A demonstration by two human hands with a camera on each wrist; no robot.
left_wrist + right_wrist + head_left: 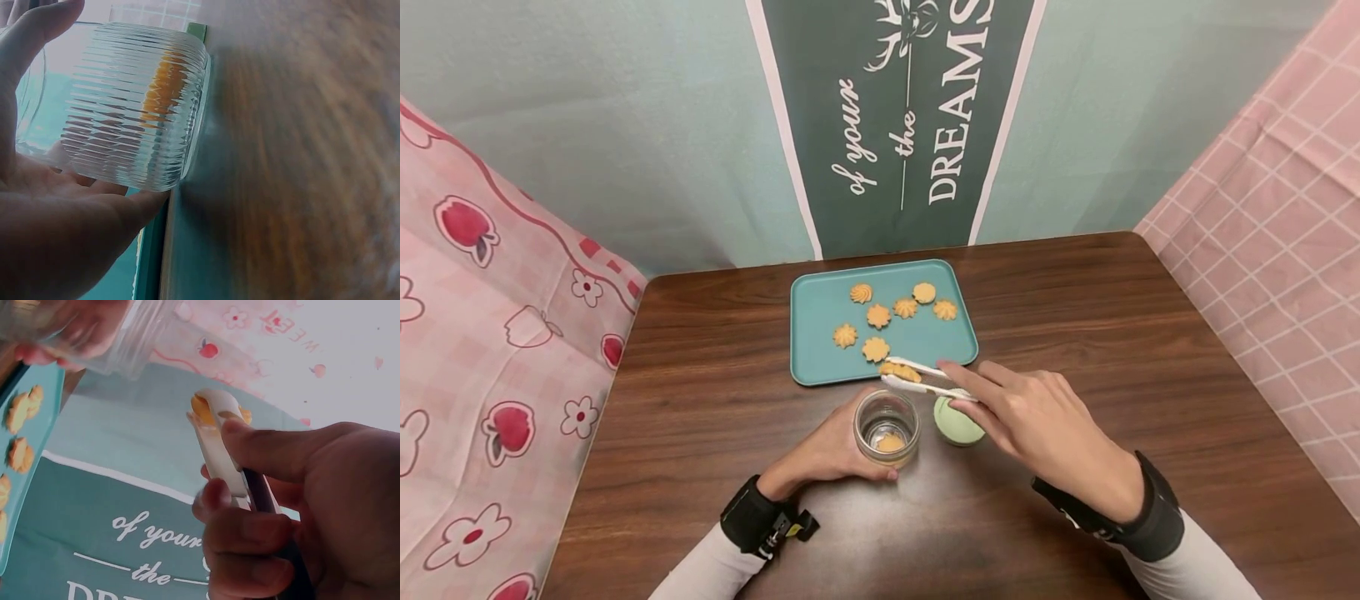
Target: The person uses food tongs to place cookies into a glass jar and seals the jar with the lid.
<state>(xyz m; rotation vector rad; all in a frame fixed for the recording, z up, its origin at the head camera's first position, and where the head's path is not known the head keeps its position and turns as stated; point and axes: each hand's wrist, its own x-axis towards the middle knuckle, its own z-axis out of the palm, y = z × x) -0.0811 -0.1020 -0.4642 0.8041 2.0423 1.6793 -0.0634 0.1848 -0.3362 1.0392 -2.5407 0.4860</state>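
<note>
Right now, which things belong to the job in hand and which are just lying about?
In use:
glass jar, left hand
tongs gripping a cookie, right hand
tray of cookies

Apparently idle:
pale green disc, possibly the jar's lid
lettered backdrop

Home or studio, I can't tell from here, but I'm looking into a curtained booth: pink cloth (542,367) with fruit and flowers down one side, pink grid cloth (1262,250) down the other, and straight ahead a pale blue-green hanging (662,158), its dark green panel (827,133) lettered "DREAMS". There's a wood-grain worktop (1075,325) between them, and cookies (878,316) on a tray (812,321) bring me a kitchen-like touch.
</note>
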